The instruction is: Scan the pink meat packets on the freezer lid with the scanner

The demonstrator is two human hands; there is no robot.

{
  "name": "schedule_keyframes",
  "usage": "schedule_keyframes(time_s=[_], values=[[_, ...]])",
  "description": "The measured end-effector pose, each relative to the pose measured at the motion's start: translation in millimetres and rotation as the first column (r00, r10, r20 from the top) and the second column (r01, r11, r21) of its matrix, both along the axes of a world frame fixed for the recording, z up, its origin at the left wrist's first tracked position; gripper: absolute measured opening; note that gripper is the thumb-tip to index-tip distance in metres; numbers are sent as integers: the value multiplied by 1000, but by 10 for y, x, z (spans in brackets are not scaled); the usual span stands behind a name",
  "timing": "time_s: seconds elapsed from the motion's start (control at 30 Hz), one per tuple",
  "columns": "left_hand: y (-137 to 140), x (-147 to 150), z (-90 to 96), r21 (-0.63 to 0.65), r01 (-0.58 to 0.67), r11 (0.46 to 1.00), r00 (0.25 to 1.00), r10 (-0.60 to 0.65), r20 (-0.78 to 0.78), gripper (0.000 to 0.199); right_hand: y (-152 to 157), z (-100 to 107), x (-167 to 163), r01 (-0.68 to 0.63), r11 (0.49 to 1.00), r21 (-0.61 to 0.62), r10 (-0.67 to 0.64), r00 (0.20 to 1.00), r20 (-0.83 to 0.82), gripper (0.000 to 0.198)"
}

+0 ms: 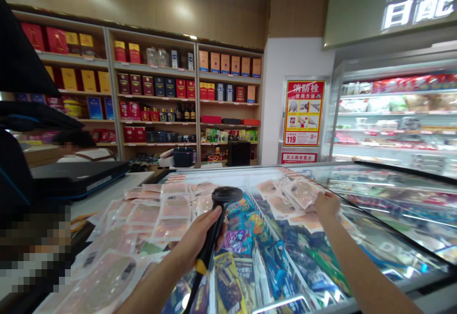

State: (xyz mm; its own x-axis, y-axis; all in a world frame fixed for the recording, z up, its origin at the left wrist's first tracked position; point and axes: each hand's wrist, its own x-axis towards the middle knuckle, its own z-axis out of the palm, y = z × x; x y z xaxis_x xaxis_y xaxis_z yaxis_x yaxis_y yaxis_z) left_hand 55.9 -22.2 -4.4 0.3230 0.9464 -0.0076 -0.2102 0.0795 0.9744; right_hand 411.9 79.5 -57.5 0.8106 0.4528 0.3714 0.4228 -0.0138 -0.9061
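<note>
Scanning seems in hand — the left hand's [197,234] grip wraps a black scanner [213,231], the right hand's [326,206] pinches the edge of a clear packet [302,192] on the glass top [247,180], right of the scanner — so the next move probably calls for lining the two up.

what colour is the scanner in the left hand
Black scanner, yellow near the bottom; best in the head view.

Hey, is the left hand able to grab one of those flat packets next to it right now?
Probably not: the left hand is wrapped around the black scanner, so it looks too busy. Otherwise, nothing seems to stand between it and the flat packets.
</note>
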Motion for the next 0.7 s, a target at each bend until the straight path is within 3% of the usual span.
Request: schedule_keyframes(time_s=[0.13,0.4,0.53,0.63,0.7], values=[[-1,151,-27,-10,-17,1000,1000,17,6,33,-42,-39,37,149,987,-68,-153,987,-57,29],[85,180,-150,-28,-12,1000,1000,11,-18,35,-117,-92,85,178,981,-73,-177,984,25,30],[114,3,-175,-31,-67,997,998,67,-10,33,-64,3,-209,69,997,-43,-61,983,171,33],[90,-154,-159,-44,-140,989,990,139,-25,32,37,24,-650,-130,989,-69,145,946,290,32],[72,-255,-145,-62,-182,981,983,181,-22,32,90,3,-1014,-283,952,-117,306,886,348,28]])
